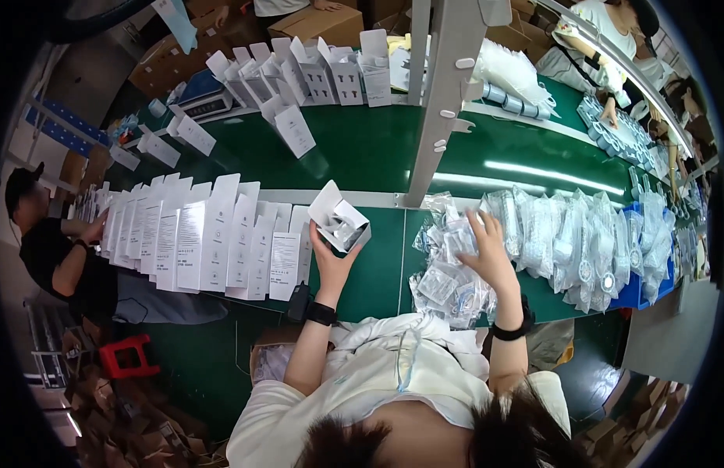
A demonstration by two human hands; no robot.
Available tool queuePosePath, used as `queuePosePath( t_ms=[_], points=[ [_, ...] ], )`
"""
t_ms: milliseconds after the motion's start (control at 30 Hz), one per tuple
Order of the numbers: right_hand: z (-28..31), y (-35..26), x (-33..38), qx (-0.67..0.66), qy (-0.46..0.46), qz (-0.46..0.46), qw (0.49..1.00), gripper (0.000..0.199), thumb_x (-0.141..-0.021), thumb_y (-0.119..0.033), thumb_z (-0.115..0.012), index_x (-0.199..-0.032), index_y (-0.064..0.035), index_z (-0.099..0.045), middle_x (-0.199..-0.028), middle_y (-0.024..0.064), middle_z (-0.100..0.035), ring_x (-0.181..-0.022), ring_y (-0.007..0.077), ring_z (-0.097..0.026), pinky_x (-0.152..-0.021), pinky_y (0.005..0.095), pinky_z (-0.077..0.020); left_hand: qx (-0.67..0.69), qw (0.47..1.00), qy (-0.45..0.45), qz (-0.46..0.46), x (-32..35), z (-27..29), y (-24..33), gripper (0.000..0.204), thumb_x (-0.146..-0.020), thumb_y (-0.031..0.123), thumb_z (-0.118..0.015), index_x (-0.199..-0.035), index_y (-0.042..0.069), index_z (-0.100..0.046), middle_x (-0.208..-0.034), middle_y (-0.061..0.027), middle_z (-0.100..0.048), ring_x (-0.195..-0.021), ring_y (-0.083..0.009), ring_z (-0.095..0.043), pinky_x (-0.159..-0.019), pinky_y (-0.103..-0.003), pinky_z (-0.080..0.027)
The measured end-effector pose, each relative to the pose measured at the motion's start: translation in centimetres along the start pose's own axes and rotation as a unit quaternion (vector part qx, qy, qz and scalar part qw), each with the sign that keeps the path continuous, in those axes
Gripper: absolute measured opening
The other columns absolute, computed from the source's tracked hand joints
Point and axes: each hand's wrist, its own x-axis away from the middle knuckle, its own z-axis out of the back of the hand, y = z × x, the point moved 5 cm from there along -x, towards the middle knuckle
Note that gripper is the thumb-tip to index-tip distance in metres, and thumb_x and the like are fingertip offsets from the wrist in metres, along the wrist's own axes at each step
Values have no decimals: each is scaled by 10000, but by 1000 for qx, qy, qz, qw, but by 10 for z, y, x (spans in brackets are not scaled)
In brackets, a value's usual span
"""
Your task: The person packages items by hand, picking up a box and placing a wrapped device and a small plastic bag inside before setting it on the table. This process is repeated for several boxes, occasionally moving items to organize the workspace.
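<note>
My left hand (331,261) is wrapped round a small white carton (342,221), tilted with its top flap up. Something in a clear wrapper shows inside it. Over a heap of small clear plastic packets (448,277) hovers my right hand (487,248), fingers spread, with nothing seen in it. Beyond that hand lies a row of bubble-wrapped items (565,238), some with round ends. To the left of the carton in my hand stand many printed white cartons (202,234) in close rows.
A metal post (444,109) rises behind my hands. Open white cartons (331,74) ride the green belt beyond. A blue bin (651,281) sits far right. Co-workers are at left (65,242) and upper right (604,47). A red stool (130,356) is on the floor.
</note>
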Motion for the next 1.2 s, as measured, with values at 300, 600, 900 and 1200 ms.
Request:
queuePosePath(
  t_ms=[300, 600, 900, 1200],
  points=[
    [-104, -65, -82, -320, -112, 78, 937, 324, -755, -132, -588, -1076, -102, -561, -1015, 177, -521, -891, 318, -525, -788, 355, -420, -84, 974, -143, -157, 19, -27, 13, 841, -622, 81, -738, -1285, 60, -222, -1239, -222, -305, -1122, -353, -383, -912, -396, -355],
    [-88, -89, -68, -126, -83, 261, 953, 293, -755, -156, -606, -1046, -167, -572, -985, 141, -413, -852, 320, -502, -774, 341, -425, -39, 968, -223, -112, 4, -18, 35, 391, -668, 86, -671, -968, 39, -425, -967, -165, -419, -889, -342, -466, -745, -383, -395],
    [-61, -50, -65, -337, -147, 166, 915, 280, -751, -172, -612, -1000, -69, -538, -963, 131, -510, -765, 259, -571, -664, 340, -476, -170, 958, -167, -162, -2, -28, 72, 214, -647, 38, -630, -767, 25, -454, -925, -136, -453, -790, -335, -510, -633, -377, -426],
    [-73, 176, -73, 178, 38, -176, 967, 332, -641, -190, -687, -892, 1, -585, -906, 153, -588, -782, 312, -575, -711, 400, -465, -209, 957, -144, -138, -8, -37, 91, 124, -691, -4, -601, -697, 7, -477, -799, -104, -523, -622, -297, -542, -520, -366, -415]
  ],
)
